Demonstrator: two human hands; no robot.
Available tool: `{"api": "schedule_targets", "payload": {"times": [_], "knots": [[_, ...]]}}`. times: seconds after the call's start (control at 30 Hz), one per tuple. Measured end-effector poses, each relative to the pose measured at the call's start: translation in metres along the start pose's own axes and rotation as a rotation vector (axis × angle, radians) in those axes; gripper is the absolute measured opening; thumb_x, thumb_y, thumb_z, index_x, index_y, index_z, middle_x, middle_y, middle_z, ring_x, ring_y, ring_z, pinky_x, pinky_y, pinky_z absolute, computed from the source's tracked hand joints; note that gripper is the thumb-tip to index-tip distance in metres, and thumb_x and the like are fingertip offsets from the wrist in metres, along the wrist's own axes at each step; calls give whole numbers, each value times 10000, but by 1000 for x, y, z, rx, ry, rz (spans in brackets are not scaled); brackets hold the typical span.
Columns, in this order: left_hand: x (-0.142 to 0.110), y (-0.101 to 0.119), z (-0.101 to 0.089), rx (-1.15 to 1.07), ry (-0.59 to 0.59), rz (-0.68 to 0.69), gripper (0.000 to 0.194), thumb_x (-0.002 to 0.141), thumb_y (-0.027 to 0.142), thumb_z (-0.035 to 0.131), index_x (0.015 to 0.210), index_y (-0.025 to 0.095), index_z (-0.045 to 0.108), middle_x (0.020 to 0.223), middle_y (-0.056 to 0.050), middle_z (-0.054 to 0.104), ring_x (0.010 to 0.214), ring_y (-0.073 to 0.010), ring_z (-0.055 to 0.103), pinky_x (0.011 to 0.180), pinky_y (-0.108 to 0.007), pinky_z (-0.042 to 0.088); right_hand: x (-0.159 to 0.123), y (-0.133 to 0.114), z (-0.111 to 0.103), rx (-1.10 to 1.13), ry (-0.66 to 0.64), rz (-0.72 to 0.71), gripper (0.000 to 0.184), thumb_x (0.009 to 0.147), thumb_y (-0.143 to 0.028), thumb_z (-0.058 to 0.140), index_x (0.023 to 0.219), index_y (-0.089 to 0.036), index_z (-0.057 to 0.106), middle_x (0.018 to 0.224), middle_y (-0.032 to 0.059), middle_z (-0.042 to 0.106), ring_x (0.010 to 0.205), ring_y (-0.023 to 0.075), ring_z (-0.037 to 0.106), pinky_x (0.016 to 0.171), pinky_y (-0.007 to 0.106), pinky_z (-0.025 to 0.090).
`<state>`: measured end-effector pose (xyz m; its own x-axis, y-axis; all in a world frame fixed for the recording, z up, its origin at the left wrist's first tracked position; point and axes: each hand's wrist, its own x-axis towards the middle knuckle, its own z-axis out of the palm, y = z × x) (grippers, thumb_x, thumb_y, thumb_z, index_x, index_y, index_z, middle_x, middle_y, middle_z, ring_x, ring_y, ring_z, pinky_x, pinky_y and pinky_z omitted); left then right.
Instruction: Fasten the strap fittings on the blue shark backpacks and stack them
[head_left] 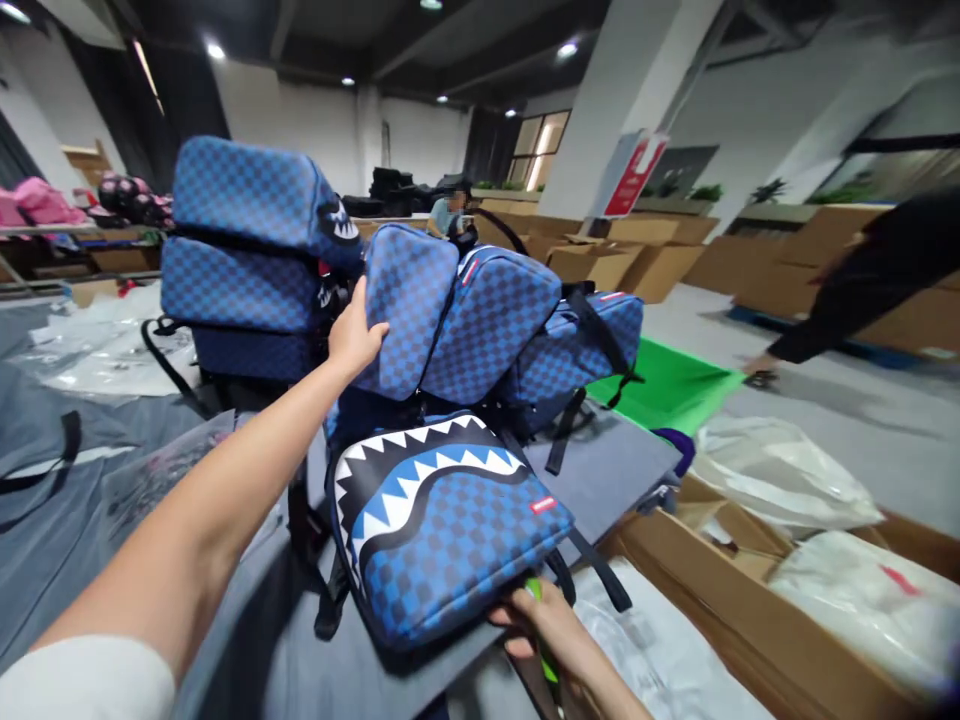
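Note:
My left hand (358, 335) grips the left edge of a standing blue checkered backpack (409, 305), thumb on its face and fingers at its side. In front lies a flat blue checkered backpack (457, 535) with a shark-mouth print and a small red label. At its lower right edge, my right hand (547, 625) is closed around a slim bright green thing (548, 660), mostly hidden by the fingers. More checkered backpacks (487, 320) lean to the right of the held one. To the left, others are stacked (240, 285).
A grey-covered table (247, 640) bears the bags. Clear plastic bags (112, 350) lie at left. An open cardboard box (720, 600) with white plastic packs stands at right, near a green sheet (667, 385). One person (855, 270) bends at far right; another (450, 212) is behind.

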<state>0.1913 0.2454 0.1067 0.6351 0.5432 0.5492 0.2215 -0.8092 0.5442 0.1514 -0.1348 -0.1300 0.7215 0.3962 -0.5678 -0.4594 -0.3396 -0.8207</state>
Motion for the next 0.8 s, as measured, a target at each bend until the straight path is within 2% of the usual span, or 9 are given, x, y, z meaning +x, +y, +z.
{"api": "schedule_targets", "payload": {"times": [0.1,0.23,0.33,0.4,0.47,0.53,0.63,0.73,0.8], "knots": [[-5,-5,7,102,49,5,761,880,272,618,1560,263,276,1336,-85,652,1182,-299,645,1004,-400,497,9,0,0,-76,-8,-12,335,708,-378,620,984,-195,572,925,116,721,870,278,742,469,254,546],[-10,-6,12,166,86,27,754,876,295,613,1556,289,288,1320,-72,665,1133,-313,671,958,-405,518,9,-2,-7,-102,-37,-8,326,679,-370,648,951,-209,566,843,55,694,785,241,733,412,219,512],[-12,-9,14,131,115,66,752,867,285,608,1553,264,302,1360,-77,637,1175,-317,650,976,-406,509,0,-7,-30,-163,-54,-29,297,618,-409,723,772,-215,558,671,-3,635,577,196,677,306,187,395],[-15,-13,15,112,132,84,750,867,286,601,1554,259,302,1344,-78,648,1156,-316,660,962,-401,514,-8,-12,-50,-177,-8,-55,335,565,-444,766,689,-216,555,581,-15,594,488,184,630,275,190,322],[-20,-17,14,112,135,79,747,871,296,593,1556,264,296,1270,-77,691,1074,-310,694,919,-394,527,-18,-20,-64,-158,69,-103,360,538,-476,782,720,-216,611,578,1,611,497,204,636,294,218,346],[-27,-21,12,120,125,64,743,875,309,585,1557,260,294,1180,-77,727,979,-299,718,876,-387,536,-29,-29,-68,-125,160,-176,443,547,-498,777,873,-214,680,635,24,663,534,225,656,364,264,441],[-39,-25,9,124,108,44,739,881,324,574,1558,236,291,1107,-86,743,910,-286,721,847,-381,539,-43,-38,-57,-93,312,-295,589,598,-514,751,1098,-210,683,729,35,715,565,220,672,552,323,561],[-52,-29,5,99,93,48,743,884,319,564,1562,223,276,1141,-99,732,929,-284,718,854,-387,539,-52,-45,-44,-140,381,-395,556,657,-506,729,1137,-230,678,782,24,738,576,209,677,660,334,571],[-61,-33,3,70,75,60,741,883,309,560,1561,215,277,1182,-107,720,966,-288,716,875,-396,539,-55,-50,-44,-150,410,-445,519,686,-494,716,1135,-239,670,798,22,750,587,209,677,693,339,561]]}}
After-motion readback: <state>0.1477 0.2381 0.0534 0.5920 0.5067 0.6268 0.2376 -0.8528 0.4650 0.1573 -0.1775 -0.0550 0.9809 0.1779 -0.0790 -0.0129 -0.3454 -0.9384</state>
